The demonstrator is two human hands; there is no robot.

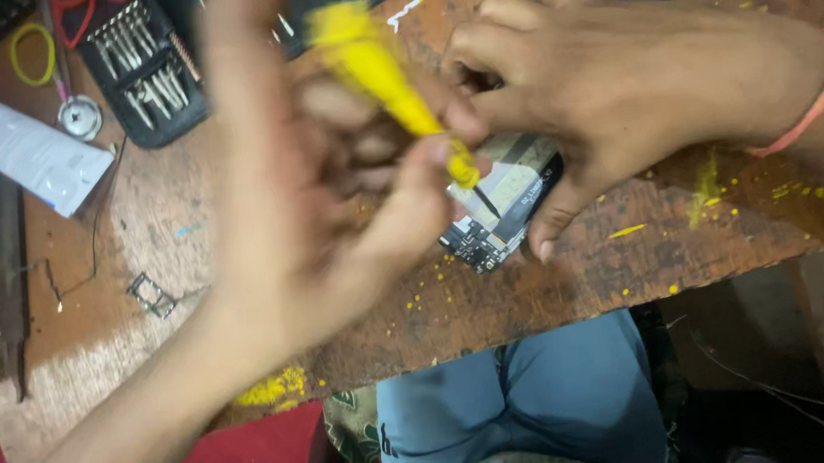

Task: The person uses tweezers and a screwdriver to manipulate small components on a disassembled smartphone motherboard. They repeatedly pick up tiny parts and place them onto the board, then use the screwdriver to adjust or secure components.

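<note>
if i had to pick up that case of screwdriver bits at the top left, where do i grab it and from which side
Take the black bit case by its two long edges, coming straight down from above. It lies flat and open on the wooden table, with bits filling the middle, so only the rims offer a hold. Its right edge runs behind the blurred left hand, so the left and lower edges are the freer ones.

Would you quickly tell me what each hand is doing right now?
Left hand: closed on yellow screwdriver.
Right hand: holding the opened phone down.

Worn, rough wooden table (630, 263) (flecked with yellow crumbs), glossy yellow plastic screwdriver (375, 68), shiny metal bits (139, 62), matt white tube (18, 145).
</note>
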